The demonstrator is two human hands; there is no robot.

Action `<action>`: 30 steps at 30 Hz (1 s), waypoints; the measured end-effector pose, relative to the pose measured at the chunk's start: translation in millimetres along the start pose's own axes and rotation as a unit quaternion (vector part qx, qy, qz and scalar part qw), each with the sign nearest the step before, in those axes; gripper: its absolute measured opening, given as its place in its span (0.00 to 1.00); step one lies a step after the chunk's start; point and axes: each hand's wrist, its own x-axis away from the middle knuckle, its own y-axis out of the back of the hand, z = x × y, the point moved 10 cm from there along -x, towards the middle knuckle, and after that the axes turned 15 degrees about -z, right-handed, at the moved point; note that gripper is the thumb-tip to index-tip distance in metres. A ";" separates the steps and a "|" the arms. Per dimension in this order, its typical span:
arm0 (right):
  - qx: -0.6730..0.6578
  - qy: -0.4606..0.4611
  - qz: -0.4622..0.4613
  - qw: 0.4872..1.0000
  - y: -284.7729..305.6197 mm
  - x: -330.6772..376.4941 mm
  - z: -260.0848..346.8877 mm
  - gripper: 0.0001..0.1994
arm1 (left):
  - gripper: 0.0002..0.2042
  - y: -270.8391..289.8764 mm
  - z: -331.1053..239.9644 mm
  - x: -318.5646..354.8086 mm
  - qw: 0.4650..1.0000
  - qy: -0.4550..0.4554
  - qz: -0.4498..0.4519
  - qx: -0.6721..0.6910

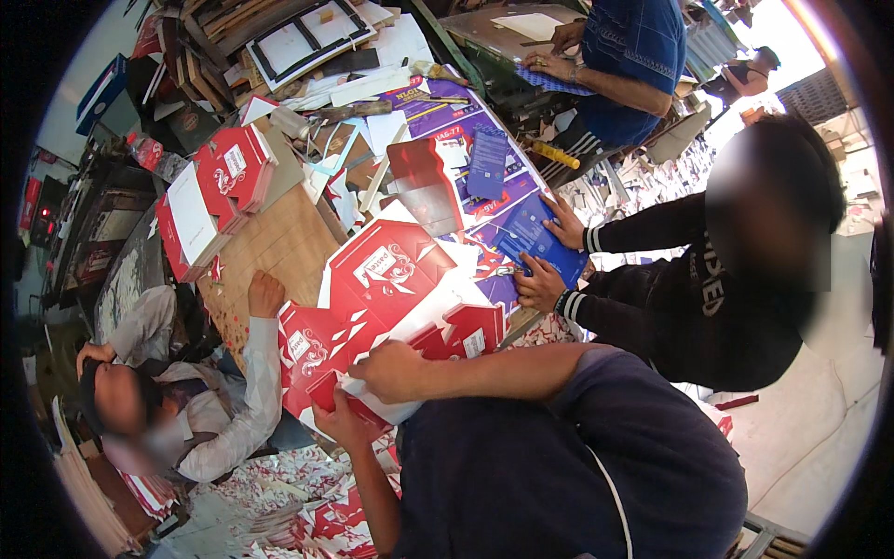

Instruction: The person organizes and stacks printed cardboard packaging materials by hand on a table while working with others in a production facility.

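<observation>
Red-and-white printed cardboard box blanks point(389, 272) lie overlapping on the wooden table before me. My left hand point(343, 421) grips the near edge of a red box blank point(324, 389), thumb on top and the other fingers partly hidden beneath. Just above it, my right hand point(389, 371) is closed with its fingers bent down at that blank's white edge; the fingertips are hidden. White cut-out gaps and pointed flaps show along the blanks beyond my right hand.
A stack of red blanks point(219, 182) stands at the table's far left. Beside the table, a seated person rests a fist point(266, 294) on it. Opposite, another person's hands point(549, 261) press blue printed sheets point(526, 228). Paper scraps point(251, 489) cover the floor. Tools and frames clutter the back.
</observation>
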 end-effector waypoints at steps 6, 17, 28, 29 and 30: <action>-0.076 -0.027 0.158 0.984 -17.7 -7.2 -8.3 0.25 | 0.18 -5.1 20.6 12.5 0.978 0.072 0.095 0.172; -0.227 0.012 0.341 0.912 -58.4 -28.3 -8.2 0.25 | 0.16 4.6 18.7 29.0 0.952 0.094 0.124 0.263; -0.315 -0.079 0.365 0.872 -77.8 2.1 -16.7 0.27 | 0.16 11.0 34.8 30.1 0.973 0.068 0.126 0.181; -0.321 -0.090 0.356 0.873 -62.7 3.5 -10.0 0.26 | 0.16 6.3 22.5 30.7 0.970 0.084 0.144 0.174; -0.326 -0.090 0.349 0.874 -58.3 3.1 -4.6 0.26 | 0.16 5.0 14.7 29.4 0.967 0.081 0.148 0.189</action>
